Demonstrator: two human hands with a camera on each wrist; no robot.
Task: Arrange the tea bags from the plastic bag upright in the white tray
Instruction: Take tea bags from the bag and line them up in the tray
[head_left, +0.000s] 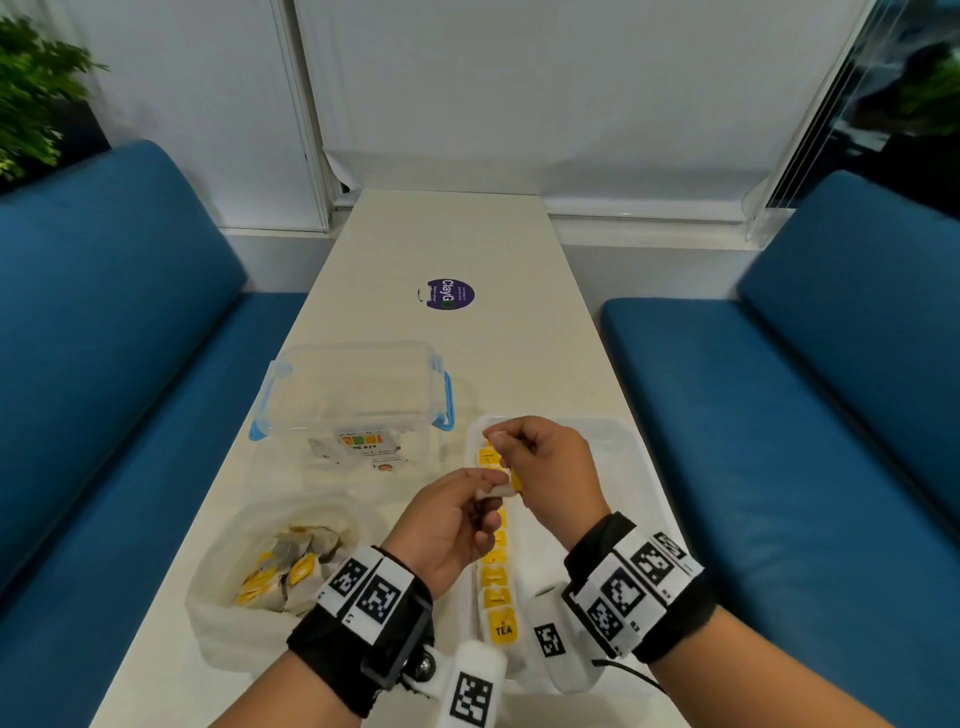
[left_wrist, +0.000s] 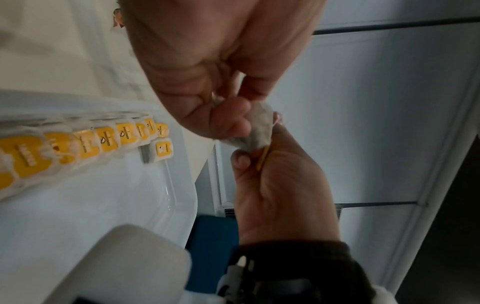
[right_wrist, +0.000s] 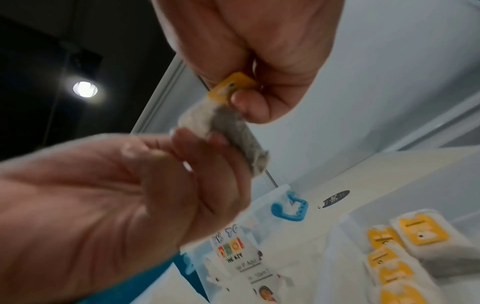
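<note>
Head view: left hand & right hand both pinch one tea bag over the white tray at surface's near right; one row filled, plastic bag near left w/ many left.
Wrist views: same grip; roughly midway, I'd judge.

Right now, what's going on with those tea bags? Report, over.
Left hand and right hand both pinch one tea bag above white tray. Row standing inside. More in plastic bag. Nothing blocking.
</note>
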